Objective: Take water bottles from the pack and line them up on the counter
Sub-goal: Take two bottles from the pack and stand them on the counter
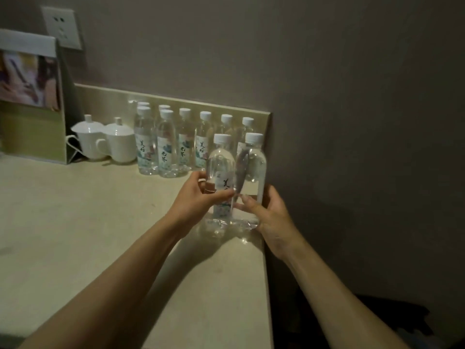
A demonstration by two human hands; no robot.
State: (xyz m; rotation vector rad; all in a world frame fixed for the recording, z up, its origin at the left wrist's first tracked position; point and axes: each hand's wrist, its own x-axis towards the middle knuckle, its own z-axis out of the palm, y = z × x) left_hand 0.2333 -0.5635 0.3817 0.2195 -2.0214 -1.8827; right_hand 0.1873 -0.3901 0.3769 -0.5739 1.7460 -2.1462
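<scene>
Two clear water bottles with white caps stand side by side near the counter's right edge. My left hand (201, 197) grips the left bottle (221, 167) around its labelled middle. My right hand (266, 212) grips the right bottle (255, 162) low down, fingers in front and thumb behind. Behind them, several more bottles (176, 144) stand in a row along the backsplash, with a second short row behind at the left end. No pack wrapping is clearly visible.
Two white lidded cups (105, 139) stand left of the bottle row. A picture stand (30, 96) leans at the far left under a wall socket (61, 27). The beige counter (75, 222) ends at a right edge (266, 273) beside the wall.
</scene>
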